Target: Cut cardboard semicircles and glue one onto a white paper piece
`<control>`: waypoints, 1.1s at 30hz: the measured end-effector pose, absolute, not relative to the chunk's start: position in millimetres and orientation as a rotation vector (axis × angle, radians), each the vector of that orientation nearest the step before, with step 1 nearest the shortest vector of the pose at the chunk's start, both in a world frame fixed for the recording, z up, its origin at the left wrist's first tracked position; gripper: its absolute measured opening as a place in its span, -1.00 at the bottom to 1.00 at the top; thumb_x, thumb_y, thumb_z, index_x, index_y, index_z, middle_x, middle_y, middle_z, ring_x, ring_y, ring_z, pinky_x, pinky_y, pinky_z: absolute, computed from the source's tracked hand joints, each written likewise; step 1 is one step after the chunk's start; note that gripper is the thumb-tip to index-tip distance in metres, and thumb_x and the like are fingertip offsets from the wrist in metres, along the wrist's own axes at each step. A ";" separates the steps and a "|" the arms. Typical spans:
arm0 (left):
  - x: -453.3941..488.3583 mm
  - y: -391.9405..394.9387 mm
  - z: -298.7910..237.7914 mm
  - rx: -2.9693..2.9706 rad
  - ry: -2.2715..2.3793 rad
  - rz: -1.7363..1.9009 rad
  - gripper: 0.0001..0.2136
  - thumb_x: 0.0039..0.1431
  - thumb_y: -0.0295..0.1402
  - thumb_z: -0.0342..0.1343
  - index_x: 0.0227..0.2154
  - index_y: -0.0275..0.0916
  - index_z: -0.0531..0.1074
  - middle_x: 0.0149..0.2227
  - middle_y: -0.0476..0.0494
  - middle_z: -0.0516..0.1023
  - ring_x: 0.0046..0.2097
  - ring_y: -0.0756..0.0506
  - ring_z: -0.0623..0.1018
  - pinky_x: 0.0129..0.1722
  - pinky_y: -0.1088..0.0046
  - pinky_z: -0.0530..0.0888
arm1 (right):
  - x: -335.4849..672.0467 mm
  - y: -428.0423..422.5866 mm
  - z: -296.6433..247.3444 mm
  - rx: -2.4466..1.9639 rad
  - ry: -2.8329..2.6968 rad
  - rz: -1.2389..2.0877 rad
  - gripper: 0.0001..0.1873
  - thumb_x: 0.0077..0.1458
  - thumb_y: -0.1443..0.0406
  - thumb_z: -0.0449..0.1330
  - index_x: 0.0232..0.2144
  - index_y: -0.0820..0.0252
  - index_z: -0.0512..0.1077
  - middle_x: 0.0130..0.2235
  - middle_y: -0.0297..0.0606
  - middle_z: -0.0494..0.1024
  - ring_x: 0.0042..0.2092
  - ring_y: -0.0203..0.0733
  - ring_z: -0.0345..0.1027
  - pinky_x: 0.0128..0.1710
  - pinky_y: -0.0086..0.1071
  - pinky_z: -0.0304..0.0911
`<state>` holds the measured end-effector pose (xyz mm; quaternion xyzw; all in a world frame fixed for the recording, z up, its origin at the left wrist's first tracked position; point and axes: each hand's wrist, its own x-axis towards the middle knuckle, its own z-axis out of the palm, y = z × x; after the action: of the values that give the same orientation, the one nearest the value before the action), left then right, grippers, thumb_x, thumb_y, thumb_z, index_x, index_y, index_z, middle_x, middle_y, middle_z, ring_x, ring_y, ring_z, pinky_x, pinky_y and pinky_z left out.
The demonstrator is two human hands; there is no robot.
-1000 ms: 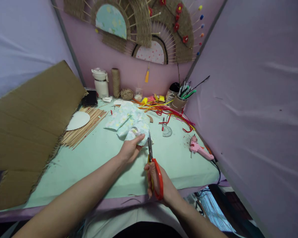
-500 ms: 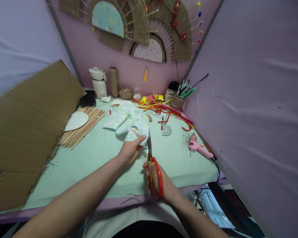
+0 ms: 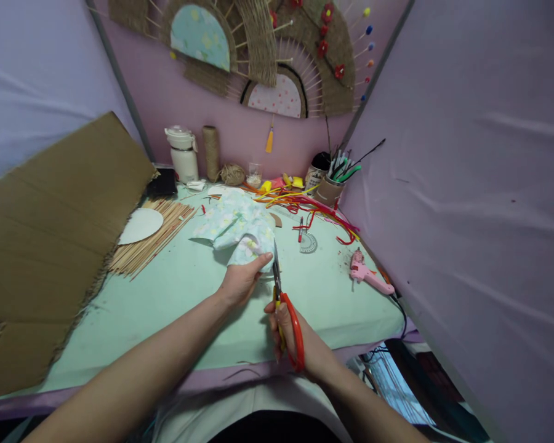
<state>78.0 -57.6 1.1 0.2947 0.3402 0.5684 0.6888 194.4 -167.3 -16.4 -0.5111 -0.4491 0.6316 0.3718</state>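
Observation:
My left hand (image 3: 242, 280) pinches the near right edge of a pale blue floral fabric (image 3: 240, 224), thumb on top. Folds run through the cloth, and its far part lies on the table. In my right hand (image 3: 289, 326) are scissors (image 3: 297, 335) with red and yellow handles. Their blades point away from me and lie along the fabric's right edge, just right of my left thumb. Whether the blades are fully together is hard to make out. The fingers under the cloth are hidden.
On the left, a large cardboard sheet (image 3: 64, 240) leans over thin wooden sticks (image 3: 166, 237) and a white oval piece (image 3: 143, 226). A pink glue gun (image 3: 369, 277) lies right, near a protractor (image 3: 308, 242). Coloured pipe cleaners (image 3: 323, 209), a twine ball (image 3: 233, 175) and a white jug (image 3: 183, 157) are behind.
Both hands stay nearly in place. The scissors' blades have shifted slightly along the fabric's edge, and the near corner of the cloth lies a little flatter. The whole view has moved a touch.

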 end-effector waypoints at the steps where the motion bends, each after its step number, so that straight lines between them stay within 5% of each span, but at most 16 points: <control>1: 77.7 -57.6 2.4 0.662 0.753 1.277 -0.47 -0.19 -0.36 0.43 -0.07 -0.15 0.47 -0.02 -0.12 0.60 0.08 -0.19 0.53 0.10 0.24 0.42 | 195.1 -168.3 -13.8 -1.311 -1.142 1.644 -0.36 0.11 -0.29 -0.07 -0.18 0.12 0.26 -0.48 -0.44 0.24 -0.55 -0.35 0.12 -0.63 -0.46 0.12; 13: 78.0 -60.5 -2.5 0.746 0.804 1.247 -0.48 -0.14 -0.31 0.41 -0.04 -0.14 0.47 0.01 -0.15 0.58 0.08 -0.19 0.53 0.11 0.26 0.41 | 187.4 -162.4 4.4 -1.270 -0.993 1.676 -0.20 -0.09 -0.39 0.01 -0.22 0.19 0.30 -0.42 -0.42 0.25 -0.51 -0.40 0.13 -0.56 -0.48 0.18; 33: 77.4 -63.0 -2.9 0.771 0.789 1.189 -0.43 -0.13 -0.29 0.41 0.03 -0.12 0.45 -0.04 -0.15 0.61 0.02 -0.21 0.55 0.07 0.23 0.41 | 197.3 -155.9 -12.3 -1.204 -1.065 1.656 -0.34 0.10 -0.29 -0.05 -0.17 0.14 0.27 -0.46 -0.47 0.17 -0.56 -0.43 0.01 -0.60 -0.50 0.04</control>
<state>77.4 -63.0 -2.9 0.3445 0.3527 0.5315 0.6888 197.3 -155.9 -12.3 -0.4770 -0.4220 0.6560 0.4050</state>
